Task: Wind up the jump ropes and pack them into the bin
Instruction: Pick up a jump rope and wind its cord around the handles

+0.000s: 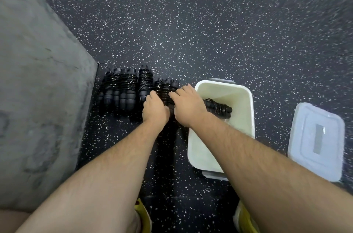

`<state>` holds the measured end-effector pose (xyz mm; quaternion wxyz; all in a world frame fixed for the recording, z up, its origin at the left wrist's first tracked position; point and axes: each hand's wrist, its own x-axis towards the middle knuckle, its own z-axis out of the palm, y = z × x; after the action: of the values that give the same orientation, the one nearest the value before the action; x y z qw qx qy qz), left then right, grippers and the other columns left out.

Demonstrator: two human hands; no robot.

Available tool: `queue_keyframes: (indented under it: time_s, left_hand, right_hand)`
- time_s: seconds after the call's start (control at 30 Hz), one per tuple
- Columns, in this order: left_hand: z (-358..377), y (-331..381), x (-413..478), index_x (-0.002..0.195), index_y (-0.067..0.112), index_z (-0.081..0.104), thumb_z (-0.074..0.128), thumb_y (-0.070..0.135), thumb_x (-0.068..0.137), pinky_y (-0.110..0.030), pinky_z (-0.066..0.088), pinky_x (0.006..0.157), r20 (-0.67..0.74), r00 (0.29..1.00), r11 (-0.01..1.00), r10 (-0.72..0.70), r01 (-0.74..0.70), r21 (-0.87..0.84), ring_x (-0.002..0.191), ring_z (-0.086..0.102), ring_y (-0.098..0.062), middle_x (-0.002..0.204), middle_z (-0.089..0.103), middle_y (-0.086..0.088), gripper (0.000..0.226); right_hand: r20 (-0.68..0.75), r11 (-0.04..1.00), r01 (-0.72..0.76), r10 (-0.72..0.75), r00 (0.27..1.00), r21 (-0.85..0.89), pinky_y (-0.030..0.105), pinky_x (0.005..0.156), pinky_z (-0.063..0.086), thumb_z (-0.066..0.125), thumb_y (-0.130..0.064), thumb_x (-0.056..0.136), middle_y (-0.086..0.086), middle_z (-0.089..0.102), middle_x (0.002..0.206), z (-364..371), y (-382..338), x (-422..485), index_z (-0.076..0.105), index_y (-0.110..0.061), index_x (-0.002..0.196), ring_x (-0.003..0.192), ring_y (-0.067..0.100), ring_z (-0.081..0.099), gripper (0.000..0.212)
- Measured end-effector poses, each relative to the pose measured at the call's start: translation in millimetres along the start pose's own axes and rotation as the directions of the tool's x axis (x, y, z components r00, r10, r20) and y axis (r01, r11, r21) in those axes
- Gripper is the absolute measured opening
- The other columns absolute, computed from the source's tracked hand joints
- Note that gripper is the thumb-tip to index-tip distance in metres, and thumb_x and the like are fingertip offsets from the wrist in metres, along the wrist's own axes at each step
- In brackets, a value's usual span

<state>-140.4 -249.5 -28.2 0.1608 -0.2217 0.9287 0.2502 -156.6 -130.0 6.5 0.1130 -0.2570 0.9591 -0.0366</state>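
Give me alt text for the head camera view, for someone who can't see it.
The left hand and right hand hold a wound rope on the speckled floor beside an open white bin, which holds a second rope. Other ropes, also wound, lie in a row to the left; the lid lies right of the bin.

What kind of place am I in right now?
Most likely a gym or fitness room: the black speckled rubber floor looks like typical gym flooring, and several wound jump ropes lie in a row on it.
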Motion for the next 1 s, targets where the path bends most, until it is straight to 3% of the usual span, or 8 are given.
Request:
queue_keyframes:
  time_s: [0.13, 0.2, 0.37, 0.47, 0.6, 0.73, 0.87, 1.0]
  left_hand:
    - [-3.6, 5.5, -1.1, 0.134, 0.005, 0.048, 0.071, 0.024, 0.088, -0.043, 0.046, 0.097, 0.055, 0.994, 0.989, -0.098, 0.104, -0.108, 0.126, 0.048, -0.038, 0.139, 0.042, -0.018, 0.055]
    - [-7.8, 4.1, -6.2, 0.134, 0.006, 0.050, 0.070, 0.025, 0.087, -0.042, 0.046, 0.097, 0.031, 0.998, 0.985, -0.063, 0.067, -0.158, 0.124, 0.048, -0.036, 0.137, 0.042, -0.015, 0.054]
    - [-41.0, 2.3, -21.9, 0.133, 0.015, 0.058, 0.071, 0.022, 0.080, -0.039, 0.046, 0.105, -0.058, 0.976, 0.953, 0.211, -0.219, -0.210, 0.122, 0.051, -0.025, 0.128, 0.048, -0.005, 0.055]
    - [-64.9, 13.3, -31.6, 0.123, 0.018, 0.064, 0.070, 0.017, 0.078, -0.034, 0.047, 0.096, -0.085, 0.907, 0.887, 0.413, -0.421, -0.189, 0.106, 0.052, -0.019, 0.110, 0.048, 0.002, 0.046]
    - [-74.3, 36.8, -47.6, 0.120, 0.017, 0.066, 0.067, 0.013, 0.079, -0.022, 0.044, 0.087, -0.095, 0.832, 0.810, 0.547, -0.554, -0.193, 0.097, 0.049, -0.012, 0.101, 0.044, 0.008, 0.041]
    - [-62.1, 58.9, -57.2, 0.133, 0.017, 0.060, 0.069, 0.016, 0.080, -0.030, 0.044, 0.103, -0.120, 0.810, 0.771, 0.574, -0.584, -0.253, 0.109, 0.052, -0.014, 0.114, 0.050, 0.003, 0.053]
    - [-40.6, 67.0, -66.3, 0.146, 0.014, 0.047, 0.063, 0.025, 0.093, -0.034, 0.035, 0.112, -0.073, 0.839, 0.815, 0.540, -0.542, -0.206, 0.129, 0.044, -0.021, 0.135, 0.048, -0.005, 0.057]
    - [-20.7, 56.8, -72.1, 0.146, 0.012, 0.045, 0.058, 0.024, 0.096, -0.040, 0.034, 0.112, 0.021, 0.849, 0.849, 0.528, -0.526, -0.059, 0.137, 0.039, -0.026, 0.145, 0.044, -0.006, 0.053]
  right_hand:
    - [-0.032, 1.000, -0.003, 0.004, 0.999, 0.007, 0.039, 0.111, 0.028, 0.048, -0.020, 0.085, 0.008, 0.060, 0.114, -7.7, 4.4, -8.1, 0.058, -0.013, 0.122, 0.111, 0.031, 0.048, 0.039]
    - [-0.076, 1.000, 0.013, -0.011, 0.997, 0.024, 0.038, 0.108, 0.030, 0.052, -0.016, 0.083, 0.009, 0.059, 0.117, -15.3, 6.7, -13.3, 0.057, -0.012, 0.124, 0.112, 0.031, 0.047, 0.041]
    - [-0.196, 0.998, 0.070, -0.068, 0.978, 0.006, 0.047, 0.119, 0.025, 0.065, -0.007, 0.078, 0.016, 0.038, 0.153, -33.5, 15.8, -22.1, 0.046, -0.014, 0.146, 0.138, 0.039, 0.035, 0.071]
    - [-0.168, 0.992, 0.082, -0.098, 0.981, -0.100, 0.048, 0.124, 0.012, 0.076, -0.021, 0.077, 0.012, 0.025, 0.162, -46.6, 23.4, -30.1, 0.033, -0.020, 0.154, 0.148, 0.038, 0.022, 0.088]
    - [-0.293, 0.981, 0.082, -0.132, 0.947, -0.177, 0.051, 0.119, 0.023, 0.081, -0.040, 0.069, 0.009, 0.052, 0.139, -62.6, 43.0, -48.2, 0.048, -0.018, 0.143, 0.129, 0.037, 0.044, 0.083]
    - [-0.365, 0.992, -0.029, -0.019, 0.931, -0.125, 0.045, 0.098, 0.041, 0.077, -0.049, 0.068, 0.008, 0.058, 0.117, -61.1, 72.4, -75.5, 0.054, -0.022, 0.135, 0.103, 0.033, 0.053, 0.076]
    - [-0.273, 0.972, -0.236, 0.231, 0.934, 0.015, 0.043, 0.095, 0.043, 0.073, -0.058, 0.072, 0.007, 0.057, 0.115, -43.2, 96.3, -103.1, 0.051, -0.020, 0.132, 0.104, 0.031, 0.053, 0.075]
    - [-0.168, 0.965, -0.262, 0.257, 0.952, -0.010, 0.040, 0.100, 0.039, 0.069, -0.055, 0.075, 0.003, 0.056, 0.113, -10.9, 104.5, -112.9, 0.054, -0.016, 0.114, 0.105, 0.028, 0.049, 0.058]
